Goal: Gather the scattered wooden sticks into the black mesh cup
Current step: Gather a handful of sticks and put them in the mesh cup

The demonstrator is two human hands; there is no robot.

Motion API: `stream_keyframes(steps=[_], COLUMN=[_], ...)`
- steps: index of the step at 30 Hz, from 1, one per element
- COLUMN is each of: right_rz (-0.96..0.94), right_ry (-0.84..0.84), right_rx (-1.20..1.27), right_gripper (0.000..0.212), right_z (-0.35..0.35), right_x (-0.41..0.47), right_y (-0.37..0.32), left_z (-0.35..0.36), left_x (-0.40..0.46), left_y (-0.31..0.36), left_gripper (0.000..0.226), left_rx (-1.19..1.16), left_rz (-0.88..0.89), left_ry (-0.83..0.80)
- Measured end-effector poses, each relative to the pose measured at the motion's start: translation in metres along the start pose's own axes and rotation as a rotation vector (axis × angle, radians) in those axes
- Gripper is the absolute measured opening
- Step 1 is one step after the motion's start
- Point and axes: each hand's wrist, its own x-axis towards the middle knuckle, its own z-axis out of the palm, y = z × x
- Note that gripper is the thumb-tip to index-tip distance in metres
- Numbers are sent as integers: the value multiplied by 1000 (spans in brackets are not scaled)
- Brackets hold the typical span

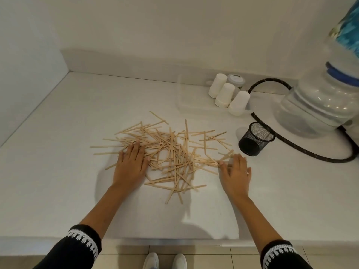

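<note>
Many thin wooden sticks lie in a loose, criss-crossed heap on the white counter. My left hand rests flat on the heap's left edge, fingers spread over a few sticks. At the heap's right edge my right hand lies flat too, its fingertips touching sticks; a ring shows on one finger. Neither hand grips anything. The black mesh cup stands upright and looks empty, just right of the heap and beyond my right hand.
A clear plastic tray with three upturned white paper cups and a small jar sits at the back. A large water bottle and a black hose occupy the right side. Walls close the left and back; the counter's front edge is near me.
</note>
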Motion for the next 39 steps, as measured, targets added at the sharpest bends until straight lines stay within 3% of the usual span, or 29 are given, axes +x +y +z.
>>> stream_keyframes(steps=[6,8,15,18,23,26,33,37,39], right_rz=[-118,-154,-329,-385,-491,-488,-712,-761,-750], right_ry=[-150,-150,21,-15,-241,-281,-91,-95,-174], right_rx=[-106,-123,-100,-141,-337,-284,-252,-287,-306], right_gripper=[88,82,33,37,55,50,51,42,33], right_z=[-4,-7,-8,-9,-11,-14,-28,-33,-33], right_x=[-1,-5,-10,-4,8,14,30,42,45], right_y=[4,5,-3,-7,-8,-4,5,7,7], left_z=[2,3,2,2,-6,-10,6,20,24], left_x=[2,1,0,-1,-3,-3,19,34,36], left_y=[-2,-3,-2,-2,8,38,144,168,169], left_gripper=[71,69,66,66,65,64,58,59,60], left_rx=[-38,-44,-55,-57,-101,-184,-134,-77,-75], left_rz=[10,16,18,1,-8,0,177,78,3], left_ry=[-1,0,17,13,69,102,32,-20,-42])
